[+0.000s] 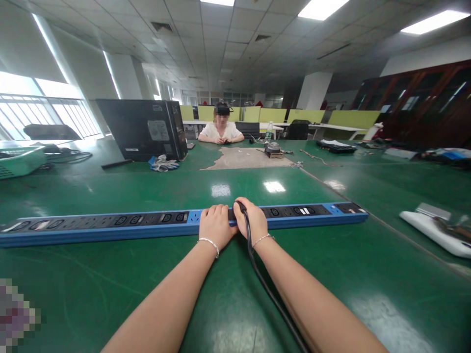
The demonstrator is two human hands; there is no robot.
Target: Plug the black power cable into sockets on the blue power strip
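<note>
A long blue power strip [95, 236] with rows of black sockets lies across the green table [147, 274]. Near its middle, my left hand [217, 226] is closed over the strip, its fingers bent over the top face. Right beside it, my right hand [253, 220] grips the end of a black cable [270, 291] at the strip's sockets. The plug's contact with the socket is hidden by my fingers. From there the cable runs down toward me along my right forearm.
Beyond the strip stand a black computer case [138, 130], gloves [164, 163] and a green basket [22, 164]. Across the table sits a person [221, 131]. A small device [273, 148] rests on the bare patch. At right lies a white tray [434, 230] with parts.
</note>
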